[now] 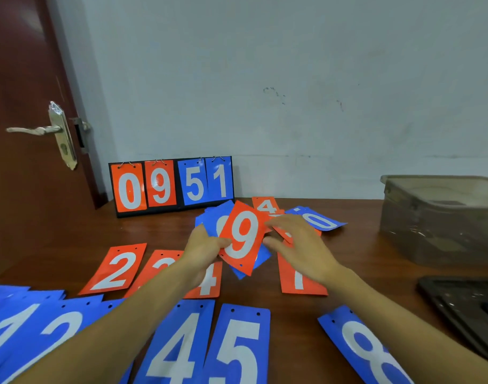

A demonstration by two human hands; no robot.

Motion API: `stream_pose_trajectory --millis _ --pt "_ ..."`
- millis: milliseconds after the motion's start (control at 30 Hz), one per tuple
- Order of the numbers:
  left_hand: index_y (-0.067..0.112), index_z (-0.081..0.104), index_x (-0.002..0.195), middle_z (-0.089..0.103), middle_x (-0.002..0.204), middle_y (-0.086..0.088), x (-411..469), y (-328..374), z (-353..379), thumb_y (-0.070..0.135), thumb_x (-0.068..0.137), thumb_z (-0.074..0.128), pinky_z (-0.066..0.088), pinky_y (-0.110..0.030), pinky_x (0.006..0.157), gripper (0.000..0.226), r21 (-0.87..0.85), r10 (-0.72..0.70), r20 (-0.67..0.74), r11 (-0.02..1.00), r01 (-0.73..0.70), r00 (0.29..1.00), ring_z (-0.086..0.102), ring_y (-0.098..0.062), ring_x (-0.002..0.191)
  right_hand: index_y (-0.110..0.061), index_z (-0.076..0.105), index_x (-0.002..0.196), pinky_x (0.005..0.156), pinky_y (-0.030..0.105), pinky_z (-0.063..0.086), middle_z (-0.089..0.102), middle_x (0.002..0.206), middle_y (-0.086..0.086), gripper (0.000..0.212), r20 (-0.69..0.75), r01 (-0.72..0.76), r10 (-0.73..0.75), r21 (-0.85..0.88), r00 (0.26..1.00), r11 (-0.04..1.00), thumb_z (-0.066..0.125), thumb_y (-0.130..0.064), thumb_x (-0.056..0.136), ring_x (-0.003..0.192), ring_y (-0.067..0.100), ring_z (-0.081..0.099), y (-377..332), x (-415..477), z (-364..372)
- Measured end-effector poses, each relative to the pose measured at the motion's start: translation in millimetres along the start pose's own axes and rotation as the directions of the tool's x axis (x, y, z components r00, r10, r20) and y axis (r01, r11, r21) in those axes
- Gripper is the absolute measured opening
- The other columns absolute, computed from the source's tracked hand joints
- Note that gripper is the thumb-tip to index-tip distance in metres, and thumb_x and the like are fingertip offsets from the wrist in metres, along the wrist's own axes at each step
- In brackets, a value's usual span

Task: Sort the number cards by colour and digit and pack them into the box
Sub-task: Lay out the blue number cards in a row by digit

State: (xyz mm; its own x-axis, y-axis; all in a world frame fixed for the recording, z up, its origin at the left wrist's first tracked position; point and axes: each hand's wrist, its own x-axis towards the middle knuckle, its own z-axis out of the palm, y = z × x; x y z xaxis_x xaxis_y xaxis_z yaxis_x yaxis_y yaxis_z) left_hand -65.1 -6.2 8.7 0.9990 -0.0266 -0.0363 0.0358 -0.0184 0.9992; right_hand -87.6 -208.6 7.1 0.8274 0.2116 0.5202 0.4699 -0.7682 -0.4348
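**Orange 9 pinched in front of the scoreboard**

The left hand [204,246] pinches the orange 9 card [241,236] at its left edge, thumb on the face, with blue cards [213,217] fanned behind it. The right hand [295,242] is open, its straight, spread fingers lying over a loose orange card just beside the 9's right edge. Whether it has hold of anything cannot be told.

Both hands hover just in front of the flip scoreboard [170,187], which stands against the wall and reads 0 9 5 1. A blue 0 card [321,221] lies to the scoreboard's front right. Nearer the person than the scoreboard, an orange row shows the orange 2 card [116,268] and orange 7 card [299,281]. Nearer still lie the blue 4 card [182,345], blue 5 card [238,347] and blue 8 card [367,353]. The translucent plastic box [442,217] sits well right of the scoreboard on the wooden table [362,259], with a dark lid [464,309] in front of it.
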Motion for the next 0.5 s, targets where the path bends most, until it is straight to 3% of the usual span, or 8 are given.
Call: stream_pose_trajectory --millis 100,200,267,367,500 --pt "0.016 0.059 0.116 0.073 0.103 -0.007 -14 8 -12 0.008 0.085 0.068 0.059 -0.040 0.076 0.033 0.086 0.024 0.191 0.995 -0.041 0.981 0.072 -0.025 0.090 -0.025 0.050 0.131 0.086 0.018 0.043 0.055 0.122 -0.008 0.050 0.014 -0.251 0.258 0.287 0.966 0.924 0.067 -0.034 0.085 0.112 0.008 0.052 -6 5 -6" --pt "0.021 0.062 0.113 0.074 0.101 -0.007 -24 12 -16 0.017 0.085 0.069 0.059 -0.040 0.075 0.029 0.130 0.001 0.297 0.991 -0.041 0.955 0.072 -0.026 0.088 -0.022 0.048 0.132 0.088 0.029 0.052 0.058 0.122 -0.002 0.056 0.124 -0.369 0.350 0.404 0.929 0.837 0.072 -0.027 0.082 0.110 0.012 0.057 -14 9 -5" --pt "0.020 0.064 0.112 0.075 0.099 -0.007 -28 12 -17 0.024 0.087 0.066 0.058 -0.044 0.080 0.025 0.117 0.005 0.276 0.992 -0.039 0.961 0.072 -0.027 0.086 -0.019 0.052 0.130 0.093 0.039 0.053 0.061 0.123 0.001 0.054 0.131 -0.408 0.392 0.425 0.911 0.808 0.074 -0.021 0.080 0.110 0.017 0.061 -19 10 -1" --pt "0.016 0.066 0.105 0.075 0.094 -0.008 -32 10 -20 0.031 0.092 0.059 0.059 -0.041 0.077 0.022 0.036 -0.003 0.193 0.999 -0.004 0.981 0.072 -0.027 0.082 -0.018 0.060 0.115 0.084 0.041 0.057 0.068 0.111 0.005 0.041 0.110 -0.473 0.495 0.529 0.862 0.705 0.074 -0.012 0.077 0.093 0.019 0.069 -20 7 1" --pt "0.014 0.064 0.106 0.074 0.098 -0.009 -37 4 -23 0.030 0.092 0.057 0.059 -0.042 0.074 0.021 -0.093 0.051 0.065 0.995 -0.044 0.997 0.072 -0.026 0.086 -0.011 0.054 0.118 0.077 0.042 0.058 0.068 0.108 0.012 0.047 0.176 -0.565 0.663 0.702 0.727 0.434 0.075 -0.007 0.075 0.087 0.024 0.070 -21 1 -3"
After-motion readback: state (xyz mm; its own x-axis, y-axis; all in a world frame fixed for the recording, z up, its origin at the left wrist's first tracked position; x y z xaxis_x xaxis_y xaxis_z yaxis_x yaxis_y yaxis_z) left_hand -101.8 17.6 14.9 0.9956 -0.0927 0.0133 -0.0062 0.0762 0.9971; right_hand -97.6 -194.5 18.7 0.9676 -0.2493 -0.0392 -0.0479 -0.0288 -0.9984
